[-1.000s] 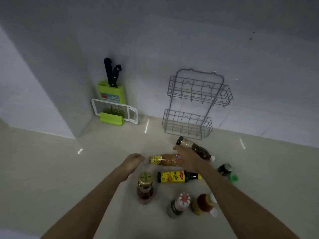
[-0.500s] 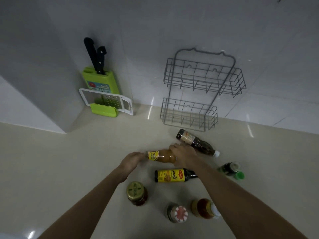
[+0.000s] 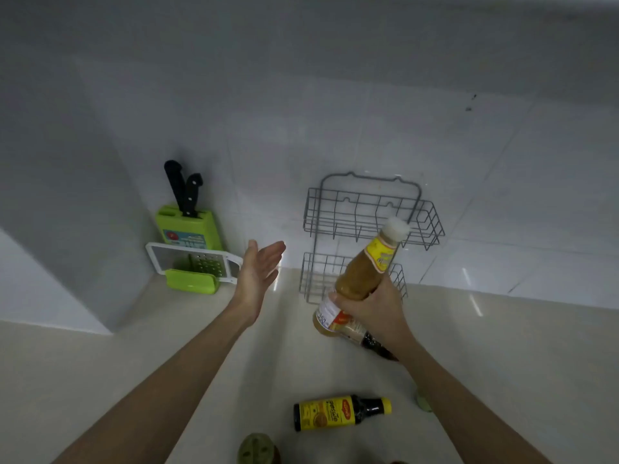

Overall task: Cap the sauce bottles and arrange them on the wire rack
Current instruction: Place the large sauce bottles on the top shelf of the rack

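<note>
1. Nearest, bottom edge: green-lidded jar (image 3: 256, 449), only its top in view, standing on the countertop (image 3: 100, 380).
2. Just beyond it, dark sauce bottle with yellow label (image 3: 338, 412) lies on its side, yellow cap on, pointing right. Not racked yet.
3. Small green cap-like object (image 3: 424, 402) beside the right forearm; too hidden to say what it belongs to.
4. Another dark bottle (image 3: 378, 343) lies flat, mostly hidden under the right wrist.
5. Right hand (image 3: 371, 308) is wrapped round the lower body of the orange-brown sauce bottle (image 3: 363, 277), lifted clear of the counter, tilted, white cap (image 3: 396, 227) up and toward the wall. Cap looks seated; tightness can't be judged.
6. Left hand (image 3: 259, 267) is spread wide, palm turned toward the bottle, holding nothing, well apart from it.
7. Far: two-tier wire rack (image 3: 368, 239) against the tiled wall (image 3: 335, 112), no bottle seen in either tier. Left of it, green knife block (image 3: 189, 227) and a white slicer (image 3: 187, 262).
8. Step in hand, likely: rack this bottle. Do it well: bring it upright first, lead with the base over the tier's front wire, lower until the base sits flat, and steady the rack or bottle neck with the free left hand. Grip is low, so top-heavy tipping is the risk; release only once it stands.
</note>
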Motion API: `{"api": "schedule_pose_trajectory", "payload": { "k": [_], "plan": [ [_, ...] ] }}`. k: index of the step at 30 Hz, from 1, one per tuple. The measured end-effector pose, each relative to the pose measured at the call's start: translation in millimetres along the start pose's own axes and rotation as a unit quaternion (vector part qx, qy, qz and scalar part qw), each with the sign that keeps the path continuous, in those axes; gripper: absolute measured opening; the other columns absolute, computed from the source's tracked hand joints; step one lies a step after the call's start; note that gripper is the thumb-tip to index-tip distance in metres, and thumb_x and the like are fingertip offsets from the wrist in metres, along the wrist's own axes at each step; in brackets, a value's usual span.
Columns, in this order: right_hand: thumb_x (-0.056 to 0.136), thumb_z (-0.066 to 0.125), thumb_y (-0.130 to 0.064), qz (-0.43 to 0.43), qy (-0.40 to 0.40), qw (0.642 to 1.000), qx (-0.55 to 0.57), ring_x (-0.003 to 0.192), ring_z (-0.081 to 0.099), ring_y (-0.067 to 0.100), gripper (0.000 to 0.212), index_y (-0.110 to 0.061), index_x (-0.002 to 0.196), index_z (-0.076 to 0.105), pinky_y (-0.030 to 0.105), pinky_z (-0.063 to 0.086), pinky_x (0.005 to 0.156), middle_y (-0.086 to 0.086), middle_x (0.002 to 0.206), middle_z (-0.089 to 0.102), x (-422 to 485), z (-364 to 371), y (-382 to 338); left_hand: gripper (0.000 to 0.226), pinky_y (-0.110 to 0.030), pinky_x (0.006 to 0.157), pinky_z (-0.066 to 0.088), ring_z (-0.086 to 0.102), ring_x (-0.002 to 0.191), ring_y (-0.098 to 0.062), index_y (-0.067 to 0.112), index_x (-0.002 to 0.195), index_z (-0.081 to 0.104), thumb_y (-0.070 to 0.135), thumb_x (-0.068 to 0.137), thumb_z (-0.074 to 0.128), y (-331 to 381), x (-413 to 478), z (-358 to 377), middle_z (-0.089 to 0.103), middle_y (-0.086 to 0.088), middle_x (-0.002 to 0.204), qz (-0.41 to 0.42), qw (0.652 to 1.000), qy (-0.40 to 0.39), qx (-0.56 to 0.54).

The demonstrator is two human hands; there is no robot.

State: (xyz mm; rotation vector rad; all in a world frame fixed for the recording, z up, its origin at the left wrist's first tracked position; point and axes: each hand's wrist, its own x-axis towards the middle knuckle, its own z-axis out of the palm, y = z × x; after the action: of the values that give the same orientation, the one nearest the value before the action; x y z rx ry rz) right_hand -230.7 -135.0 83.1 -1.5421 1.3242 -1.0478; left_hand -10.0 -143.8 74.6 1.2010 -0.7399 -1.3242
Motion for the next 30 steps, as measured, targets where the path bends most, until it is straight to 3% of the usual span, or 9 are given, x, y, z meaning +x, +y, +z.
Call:
{"api": "schedule_pose_trajectory", "payload": {
  "k": [4,7,9,11,15,23,30],
  "plan": [
    [0.062,0.089,-0.023,-0.067,0.137,0.981,0.124,0.095,0.066,0.007,0.062,-0.02,0.113,0.054,0.028,0.055,0.087,-0.006,0.103,0.067,29.4,-5.2,-57.3,0.066,-0.039,0.122,0.016,0.029,0.144,-0.014,0.015,0.146,0.038,0.054,0.1,0.013,33.9,27.6,25.1,0.036,0.0,0.155,0.034,0.999,-0.025,0.025],
    [0.058,0.09,-0.027,-0.112,0.231,0.953,0.161,0.094,0.064,-0.001,0.071,-0.022,0.116,0.05,0.016,0.051,0.087,-0.011,0.103,0.065,60.4,-0.3,-85.3,0.07,-0.037,0.123,0.01,0.019,0.148,-0.013,0.014,0.151,0.025,0.058,0.098,0.011,46.7,40.2,41.0,0.024,0.0,0.16,0.016,0.998,-0.052,0.036],
    [0.059,0.091,-0.027,-0.107,0.253,0.95,0.148,0.087,0.062,-0.007,0.075,-0.016,0.12,0.049,0.004,0.047,0.078,-0.014,0.098,0.062,80.2,7.0,-93.3,0.075,-0.035,0.123,0.007,0.016,0.149,-0.014,0.014,0.152,0.02,0.062,0.096,0.008,45.7,43.7,46.8,0.02,0.0,0.161,-0.01,0.996,-0.068,0.048],
    [0.059,0.09,-0.032,-0.1,0.25,0.958,0.095,0.083,0.062,0.0,0.079,-0.015,0.123,0.047,0.005,0.048,0.075,-0.013,0.095,0.061,96.9,14.5,-95.1,0.079,-0.035,0.123,0.005,0.013,0.149,-0.016,0.015,0.153,0.017,0.066,0.093,0.007,40.2,44.9,50.0,0.016,0.0,0.162,-0.033,0.996,-0.08,0.036],
    [0.058,0.088,-0.043,-0.105,0.209,0.972,-0.038,0.082,0.062,0.014,0.07,-0.024,0.108,0.041,0.027,0.051,0.073,-0.008,0.091,0.061,119.8,28.5,-90.5,0.079,-0.034,0.123,0.005,0.011,0.15,-0.016,0.017,0.153,0.015,0.067,0.093,0.007,34.9,46.2,54.1,0.013,-0.001,0.162,-0.048,0.996,-0.08,0.011],
    [0.056,0.077,-0.067,-0.103,0.184,0.961,-0.18,0.091,0.064,0.024,0.079,-0.021,0.108,0.039,0.032,0.047,0.067,0.001,0.103,0.064,136.9,50.8,-92.7,0.08,-0.036,0.123,0.004,0.011,0.15,-0.016,0.021,0.153,0.013,0.07,0.091,0.005,34.3,48.9,52.4,0.013,-0.001,0.162,-0.059,0.993,-0.103,-0.002],
    [0.067,0.062,-0.075,-0.077,0.152,0.96,-0.224,0.095,0.063,0.027,0.073,-0.017,0.108,0.047,0.039,0.052,0.077,0.005,0.103,0.06,137.0,51.4,-94.1,0.079,-0.039,0.123,0.002,0.009,0.15,-0.017,0.025,0.153,0.012,0.071,0.09,0.003,30.7,50.7,48.9,0.012,-0.001,0.163,-0.059,0.99,-0.129,0.012]
  ]
}}
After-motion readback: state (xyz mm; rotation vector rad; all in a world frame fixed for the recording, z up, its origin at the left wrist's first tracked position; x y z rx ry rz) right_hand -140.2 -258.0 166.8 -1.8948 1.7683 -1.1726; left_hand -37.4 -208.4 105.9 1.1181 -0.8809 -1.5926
